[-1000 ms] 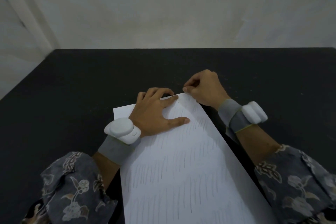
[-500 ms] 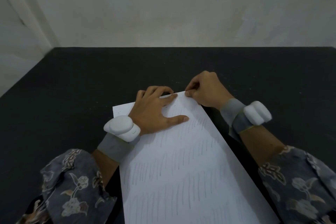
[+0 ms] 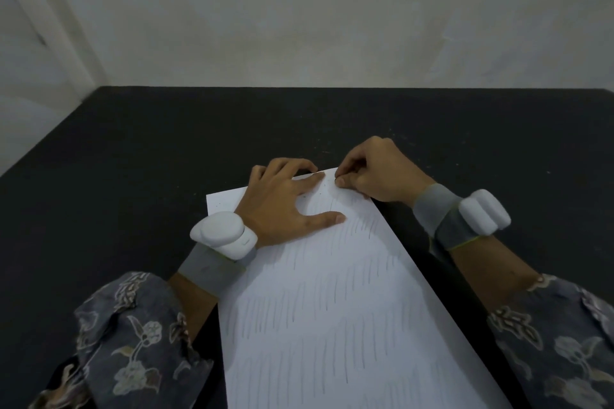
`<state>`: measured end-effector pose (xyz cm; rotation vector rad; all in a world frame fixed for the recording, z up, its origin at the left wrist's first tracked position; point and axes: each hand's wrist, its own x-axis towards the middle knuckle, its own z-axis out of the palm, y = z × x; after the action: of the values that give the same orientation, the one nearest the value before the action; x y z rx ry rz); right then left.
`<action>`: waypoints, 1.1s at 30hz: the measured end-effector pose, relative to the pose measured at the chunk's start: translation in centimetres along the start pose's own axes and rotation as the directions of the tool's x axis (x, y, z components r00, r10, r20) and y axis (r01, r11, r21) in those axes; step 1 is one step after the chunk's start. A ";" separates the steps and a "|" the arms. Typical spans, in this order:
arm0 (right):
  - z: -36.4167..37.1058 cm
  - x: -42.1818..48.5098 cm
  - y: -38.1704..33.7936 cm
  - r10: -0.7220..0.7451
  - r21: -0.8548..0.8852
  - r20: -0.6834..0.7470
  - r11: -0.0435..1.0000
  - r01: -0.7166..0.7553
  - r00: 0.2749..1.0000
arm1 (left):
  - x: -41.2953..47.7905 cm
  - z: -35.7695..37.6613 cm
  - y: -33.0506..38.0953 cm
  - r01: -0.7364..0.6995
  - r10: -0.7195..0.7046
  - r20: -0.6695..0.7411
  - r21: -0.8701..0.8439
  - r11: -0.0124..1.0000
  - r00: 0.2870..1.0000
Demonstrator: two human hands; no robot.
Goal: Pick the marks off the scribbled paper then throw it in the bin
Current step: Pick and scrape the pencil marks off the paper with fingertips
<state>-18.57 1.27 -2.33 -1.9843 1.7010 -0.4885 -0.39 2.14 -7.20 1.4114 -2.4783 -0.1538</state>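
Observation:
A white sheet of paper [image 3: 332,292] covered in rows of thin pencil strokes lies on the black table [image 3: 133,159], angled to the right. My left hand [image 3: 285,202] lies flat on the sheet's far end, fingers spread, pressing it down. My right hand [image 3: 372,173] is at the far right corner, its fingers curled and its thumb and fingertips pinched together against the paper. What they pinch is too small and too hidden to name. A few dark specks lie on the paper between the two hands.
The black table runs to a pale wall [image 3: 332,26] at the back and to an edge at the left. Both wrists wear grey bands with white devices [image 3: 222,234]. No bin is in view.
My right hand's pinched fingertips have shifted a little inward onto the paper's far corner. My left hand has stayed pressed flat in the same place.

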 end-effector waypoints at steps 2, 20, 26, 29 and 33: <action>0.0 0.3 0.0 0.025 -0.004 -0.061 1.000 -0.025 0.998 | 0.1 0.0 0.0 0.000 0.000 0.006 0.002 1.000 1.000; 0.2 0.7 0.5 0.026 -0.013 -0.102 1.000 -0.027 0.994 | 0.2 0.2 0.0 -0.006 0.006 0.011 0.018 1.000 1.000; 0.3 1.2 1.5 0.186 0.237 -0.282 0.964 -0.120 0.941 | 0.1 0.1 0.0 -0.007 0.007 0.005 0.033 0.999 1.000; -0.1 0.4 2.1 0.214 0.378 -0.203 0.918 -0.125 0.955 | 0.1 0.1 0.0 -0.006 0.006 0.011 0.025 1.000 1.000; -0.3 0.2 1.6 0.084 0.206 -0.107 0.977 -0.060 0.991 | 0.1 0.1 0.0 -0.006 0.006 0.006 0.036 0.999 1.000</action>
<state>-20.00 0.85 -3.01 -1.7733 1.7104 -0.7326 -0.43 2.05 -7.28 1.4191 -2.5017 -0.1132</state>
